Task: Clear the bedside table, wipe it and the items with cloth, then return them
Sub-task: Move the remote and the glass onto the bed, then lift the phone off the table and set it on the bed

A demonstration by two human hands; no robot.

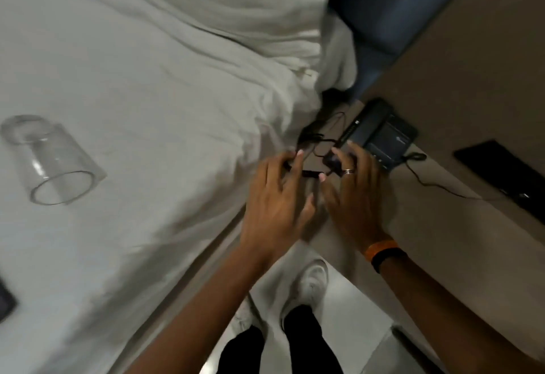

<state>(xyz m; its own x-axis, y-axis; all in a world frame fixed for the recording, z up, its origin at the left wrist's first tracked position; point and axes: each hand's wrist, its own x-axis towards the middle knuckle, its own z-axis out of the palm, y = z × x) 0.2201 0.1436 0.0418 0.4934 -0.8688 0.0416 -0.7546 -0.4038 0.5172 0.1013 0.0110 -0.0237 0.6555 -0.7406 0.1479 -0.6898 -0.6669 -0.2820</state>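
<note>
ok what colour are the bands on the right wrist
One orange band and one black band beside it, just behind the right hand; the head view shows them.

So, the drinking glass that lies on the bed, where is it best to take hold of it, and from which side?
Grip the glass around its middle, coming from above. It lies on its side on the bed sheet, open mouth toward the camera, so the round wall faces up. Fingers across the wall should hold it better than pinching the rim.

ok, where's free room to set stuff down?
Bare sheet between the tipped glass and both hands. Bare tabletop right of the right hand. Crowded: cables and desk phone by the left hand.
</note>
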